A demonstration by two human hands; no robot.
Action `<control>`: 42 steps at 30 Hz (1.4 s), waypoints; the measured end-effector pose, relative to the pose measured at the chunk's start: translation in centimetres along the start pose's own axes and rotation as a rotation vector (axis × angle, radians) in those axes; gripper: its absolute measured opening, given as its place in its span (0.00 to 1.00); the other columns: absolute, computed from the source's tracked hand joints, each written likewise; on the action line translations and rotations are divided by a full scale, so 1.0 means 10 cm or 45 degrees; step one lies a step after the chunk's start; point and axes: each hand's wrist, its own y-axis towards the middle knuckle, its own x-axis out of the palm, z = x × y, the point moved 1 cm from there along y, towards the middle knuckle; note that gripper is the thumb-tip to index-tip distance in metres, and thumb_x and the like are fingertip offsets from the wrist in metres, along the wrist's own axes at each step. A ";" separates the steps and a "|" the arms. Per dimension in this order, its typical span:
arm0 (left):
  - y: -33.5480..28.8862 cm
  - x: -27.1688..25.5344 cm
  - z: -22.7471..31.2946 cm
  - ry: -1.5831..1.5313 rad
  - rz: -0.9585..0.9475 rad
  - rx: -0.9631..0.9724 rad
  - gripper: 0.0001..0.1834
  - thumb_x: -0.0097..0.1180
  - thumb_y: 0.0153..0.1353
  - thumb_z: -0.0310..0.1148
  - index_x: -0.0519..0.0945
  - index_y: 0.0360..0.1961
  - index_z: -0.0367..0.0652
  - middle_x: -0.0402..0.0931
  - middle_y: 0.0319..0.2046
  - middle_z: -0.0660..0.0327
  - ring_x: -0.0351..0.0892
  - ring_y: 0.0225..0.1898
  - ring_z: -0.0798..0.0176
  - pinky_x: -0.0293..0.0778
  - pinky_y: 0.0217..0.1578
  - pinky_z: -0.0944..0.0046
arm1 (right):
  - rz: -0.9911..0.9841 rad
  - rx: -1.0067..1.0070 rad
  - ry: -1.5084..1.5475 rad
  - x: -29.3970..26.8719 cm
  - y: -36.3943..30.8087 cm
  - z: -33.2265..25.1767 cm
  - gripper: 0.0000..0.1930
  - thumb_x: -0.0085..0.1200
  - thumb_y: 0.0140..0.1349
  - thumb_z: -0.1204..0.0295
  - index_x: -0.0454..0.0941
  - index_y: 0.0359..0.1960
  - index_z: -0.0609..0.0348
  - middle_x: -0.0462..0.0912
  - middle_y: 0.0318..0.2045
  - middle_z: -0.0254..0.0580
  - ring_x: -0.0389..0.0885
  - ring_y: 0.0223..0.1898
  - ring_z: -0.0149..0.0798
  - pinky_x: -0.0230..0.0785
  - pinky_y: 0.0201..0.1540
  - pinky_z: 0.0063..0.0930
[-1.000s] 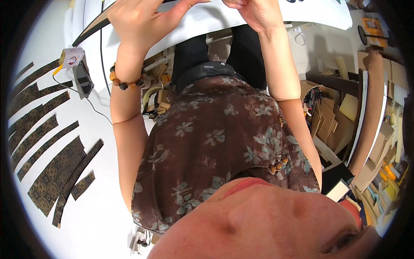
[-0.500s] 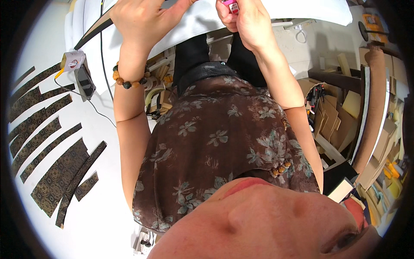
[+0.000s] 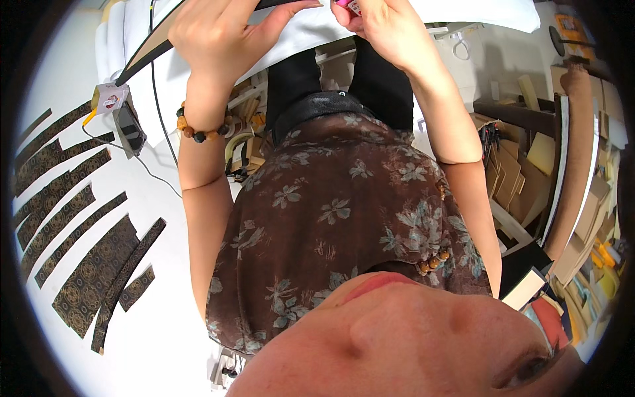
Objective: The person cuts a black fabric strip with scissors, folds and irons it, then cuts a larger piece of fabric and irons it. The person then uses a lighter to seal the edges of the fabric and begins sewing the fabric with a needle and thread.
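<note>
My left hand [image 3: 221, 33], with its thumb stretched out to the right, lies over a long beige strip with dark edges [image 3: 151, 53]. That strip slants from the left up beneath the hand. The fingertips are cut off by the upper edge of the picture. A bracelet of mixed beads [image 3: 200, 135] sits on the left wrist. My right hand [image 3: 391, 33] is closed round a small pink object with a white label [image 3: 349, 6], most of it hidden by the fingers. Both hands are above the white-covered table [image 3: 456, 14], close to each other.
Dark patterned fabric pieces [image 3: 96, 271] lie on a white surface at left. Near them are a small white box [image 3: 109, 98] and a black device [image 3: 129, 132] with a cable. Cardboard pieces [image 3: 509, 175] and a brown roll [image 3: 572, 152] stand at right; wood scraps lie below the table.
My right hand has shifted slightly, and less of the pink object's label shows. The beige strip under my left hand sits a little differently, with more of its face in view.
</note>
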 end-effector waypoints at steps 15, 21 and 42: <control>-0.42 0.10 -0.07 0.040 0.046 0.069 0.22 0.81 0.42 0.44 0.87 0.36 0.48 0.87 0.30 0.67 0.83 0.25 0.65 0.71 0.25 0.70 | -0.493 0.549 0.632 -0.14 0.22 0.12 0.13 0.67 0.63 0.70 0.76 0.22 0.50 0.65 0.15 0.20 0.56 0.15 0.19 0.42 0.18 0.19; -0.51 0.15 0.05 0.014 0.030 -0.013 0.21 0.75 0.49 0.47 0.85 0.38 0.45 0.85 0.31 0.61 0.84 0.29 0.57 0.73 0.29 0.62 | -0.396 0.564 0.571 -0.12 0.15 0.18 0.13 0.66 0.64 0.68 0.77 0.23 0.51 0.72 0.17 0.26 0.63 0.16 0.20 0.48 0.19 0.17; -2.16 -0.38 0.08 -0.451 -0.480 -0.570 0.23 0.73 0.54 0.39 0.77 0.45 0.38 0.83 0.52 0.54 0.82 0.52 0.47 0.76 0.51 0.54 | 0.716 -0.477 -1.638 -1.01 1.26 1.62 0.17 0.53 0.67 0.65 0.78 0.45 0.70 0.81 0.40 0.64 0.78 0.45 0.64 0.71 0.48 0.52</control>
